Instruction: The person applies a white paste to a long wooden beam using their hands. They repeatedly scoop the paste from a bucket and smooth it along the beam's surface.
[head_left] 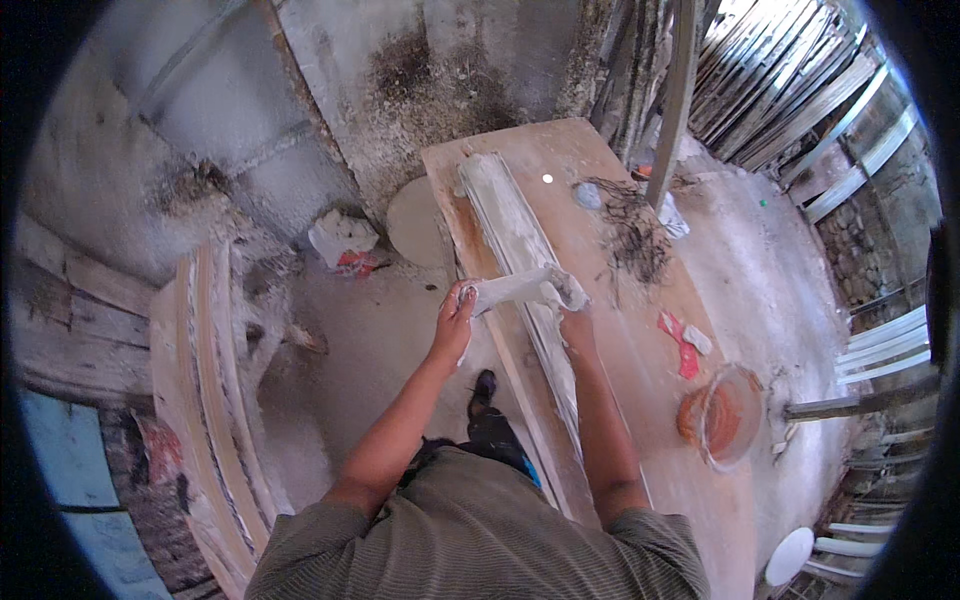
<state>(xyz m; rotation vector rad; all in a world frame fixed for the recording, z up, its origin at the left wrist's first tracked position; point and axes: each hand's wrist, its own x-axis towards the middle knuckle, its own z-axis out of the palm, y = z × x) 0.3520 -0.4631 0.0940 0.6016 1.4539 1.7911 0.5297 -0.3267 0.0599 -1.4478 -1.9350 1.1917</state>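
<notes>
A long white plaster moulding strip (505, 215) lies lengthwise on a wooden workbench (620, 330). Across it sits a plaster-caked profile tool (520, 288), set crosswise. My left hand (455, 318) grips the tool's left end, off the bench's left edge. My right hand (573, 312) holds its right end, resting on the strip. Both forearms reach up from the lower edge of the view.
An orange bucket (725, 415) stands on the bench at the right, with red scraps (682, 345) and a tangle of dark fibres (630, 225) beyond it. Curved wooden forms (205, 400) lean at the left. Wooden slats (780, 90) stack at the back right. My foot (484, 385) is on the dusty floor.
</notes>
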